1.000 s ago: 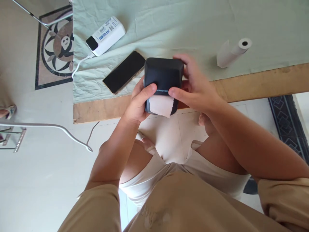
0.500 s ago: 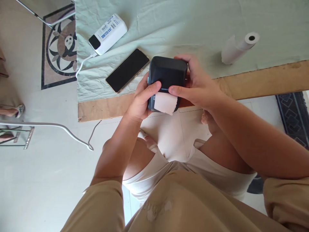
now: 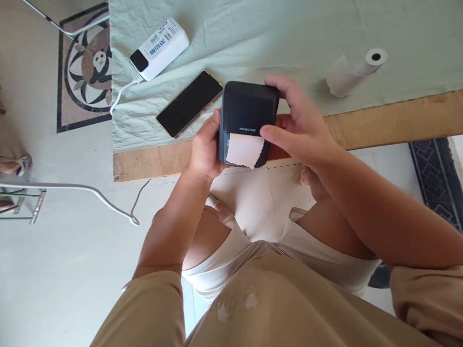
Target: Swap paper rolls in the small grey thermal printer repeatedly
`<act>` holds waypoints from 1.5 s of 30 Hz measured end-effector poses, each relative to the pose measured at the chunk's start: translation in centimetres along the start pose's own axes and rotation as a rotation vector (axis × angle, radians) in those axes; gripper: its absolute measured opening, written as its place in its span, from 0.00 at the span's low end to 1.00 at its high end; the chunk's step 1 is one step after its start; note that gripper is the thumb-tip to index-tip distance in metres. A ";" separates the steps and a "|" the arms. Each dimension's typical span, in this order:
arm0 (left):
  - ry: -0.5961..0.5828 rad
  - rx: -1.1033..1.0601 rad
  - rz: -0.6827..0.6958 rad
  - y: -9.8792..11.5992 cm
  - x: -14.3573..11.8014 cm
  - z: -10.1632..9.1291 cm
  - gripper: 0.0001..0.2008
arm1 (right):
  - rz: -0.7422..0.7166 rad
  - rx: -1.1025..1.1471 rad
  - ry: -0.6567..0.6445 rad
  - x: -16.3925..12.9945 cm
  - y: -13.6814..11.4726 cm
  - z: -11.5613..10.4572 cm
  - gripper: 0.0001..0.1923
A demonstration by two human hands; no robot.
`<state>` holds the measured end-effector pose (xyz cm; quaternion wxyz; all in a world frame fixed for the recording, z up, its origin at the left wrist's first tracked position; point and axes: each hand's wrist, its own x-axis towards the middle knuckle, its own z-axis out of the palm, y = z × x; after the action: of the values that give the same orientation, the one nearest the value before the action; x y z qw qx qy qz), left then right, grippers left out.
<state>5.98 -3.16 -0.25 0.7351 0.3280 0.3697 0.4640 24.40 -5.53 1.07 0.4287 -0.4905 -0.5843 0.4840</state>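
A small dark label printer (image 3: 248, 111) is held over the table's near edge. A torn strip of white paper (image 3: 244, 150) sticks out of its front slot. My left hand (image 3: 204, 149) grips the printer's left side, thumb along its edge. My right hand (image 3: 302, 127) wraps its right side, fingers over the top corner and thumb resting beside the paper.
A black phone (image 3: 188, 103) lies face up just left of the printer on the pale green cloth (image 3: 275, 33). A white power bank (image 3: 159, 42) with a cable sits further back. A white paper roll (image 3: 354, 71) lies at the right. The wooden table edge (image 3: 390, 120) is bare.
My left thumb has slid off the printer's front to its left side, and my right thumb has moved right, uncovering the brand label and the paper strip.
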 end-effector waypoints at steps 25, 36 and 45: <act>-0.179 0.289 0.097 0.4 -0.9 0.9 0.16 | -0.057 -0.898 0.017 -0.6 -2.7 -1.0 0.15; -0.070 0.203 0.109 0.2 -0.7 0.9 0.15 | -0.068 -0.228 0.045 -0.3 -4.0 -2.1 0.15; -0.058 0.022 -0.037 0.6 -0.7 0.5 0.22 | 0.123 0.208 0.396 2.0 -1.7 -3.3 0.06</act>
<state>5.95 -3.64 0.63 0.7504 0.3424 0.3593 0.4365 27.02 -3.20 3.33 0.5529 -0.5639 -0.4045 0.4611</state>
